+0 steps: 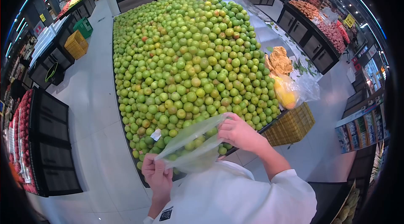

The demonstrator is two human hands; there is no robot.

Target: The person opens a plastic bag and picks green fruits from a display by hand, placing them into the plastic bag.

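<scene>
A clear plastic bag (193,144) is stretched between my two hands, its mouth spread apart. My left hand (158,173) pinches the bag's left edge near the front of the stand. At the bag's upper right side, my right hand (237,132) has its fingers closed on the plastic. Beyond and beneath the bag lies a big heap of round green fruit (189,64), some with yellow or reddish patches. A small white scrap (156,135) rests on the fruit just above my left hand.
Right of the heap are a crumpled tan cloth (280,60) and a clear bag with something yellow (287,93). A yellow crate (290,125) stands below them. Black cabinets (52,140) with red produce stand at the left. Floor (94,119) runs between the stands.
</scene>
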